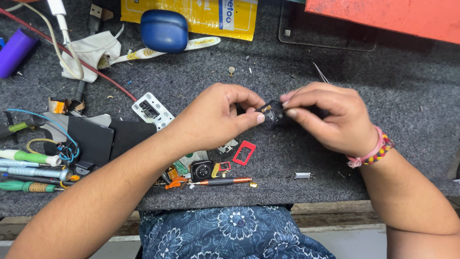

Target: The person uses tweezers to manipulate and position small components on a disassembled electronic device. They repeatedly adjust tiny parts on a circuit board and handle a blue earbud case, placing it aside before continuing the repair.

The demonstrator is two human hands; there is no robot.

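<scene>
Tabletop covered in dark grey felt-like mat, dusty, small specks and bits scattered over it. Near edge of the mat runs left to right just past the person's lap, blue floral cloth below it. Far right corner: orange-red flat panel, a clear flat sheet beside it. Far middle: yellow packet, blue rounded case, a toothbrush lying across, white cloth with white cable and a thin red wire. Far left: purple cylinder.

Left hand closed in a pinch, thumb and fingers gripping the small black component from the left. Right hand also pinched, fingertips on the same component from the right, beaded wristband on that wrist. The component is held just above the mat, mid tabletop, between both hands.

Left side crowded: screwdrivers with green and grey handles in a row at the near left, black flat pieces, white perforated bracket, blue wires. Near the left forearm: small black camera module, red frame, copper-tipped screwdriver, small silver part.

Open room: right half of the mat mostly bare, from the right hand out to the right edge and far toward the clear sheet
</scene>
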